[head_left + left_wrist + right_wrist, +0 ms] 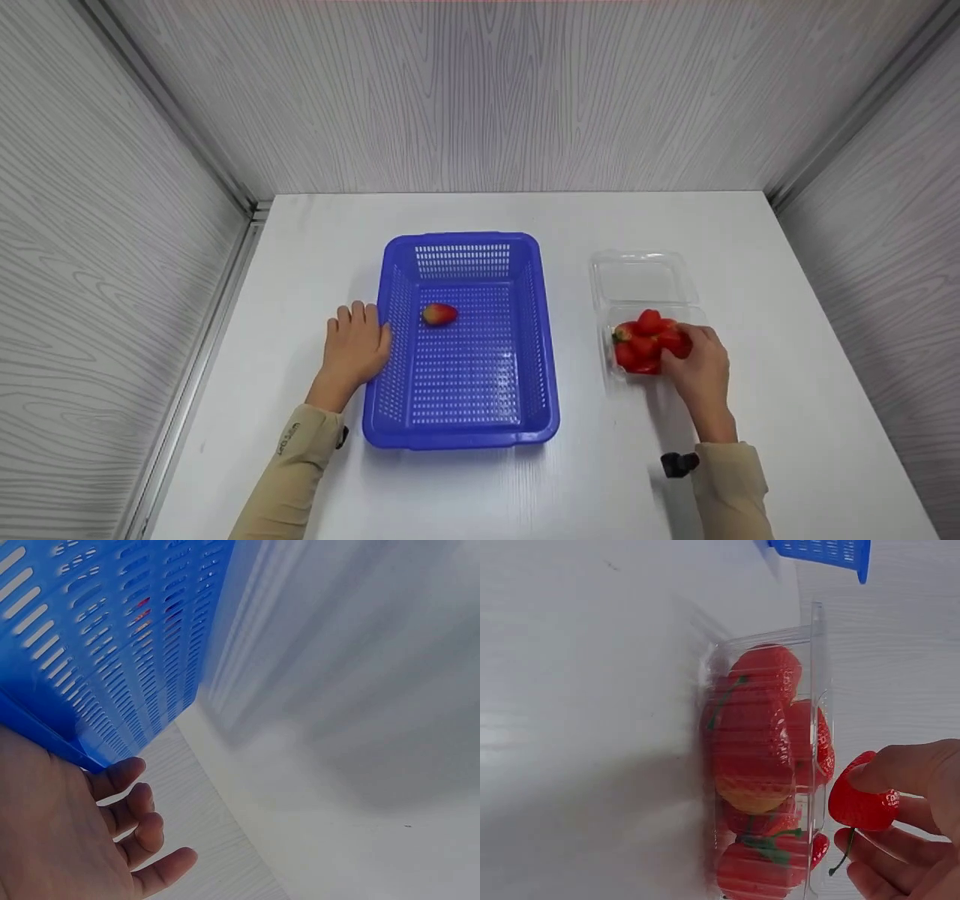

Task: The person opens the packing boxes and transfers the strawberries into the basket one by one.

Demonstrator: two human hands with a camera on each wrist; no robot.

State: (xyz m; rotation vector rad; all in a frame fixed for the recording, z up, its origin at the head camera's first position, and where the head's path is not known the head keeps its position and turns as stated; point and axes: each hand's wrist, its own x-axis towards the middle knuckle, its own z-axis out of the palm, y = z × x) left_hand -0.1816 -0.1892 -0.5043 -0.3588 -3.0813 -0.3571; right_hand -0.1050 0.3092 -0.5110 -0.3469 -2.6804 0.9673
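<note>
My left hand rests at the left rim of a blue perforated basket, its fingers extended past the rim in the left wrist view. Inside the basket lies one red strawberry with a yellowish end. At the right, my right hand pinches a strawberry between thumb and fingers, its green stem hanging down in the right wrist view. That strawberry is at the open side of a clear plastic box, which holds several more red strawberries, some with green stems.
The clear box's hinged lid lies open behind it on the white table. Grey wood-grain panels enclose the table at the back and both sides. A gap of tabletop separates basket and box.
</note>
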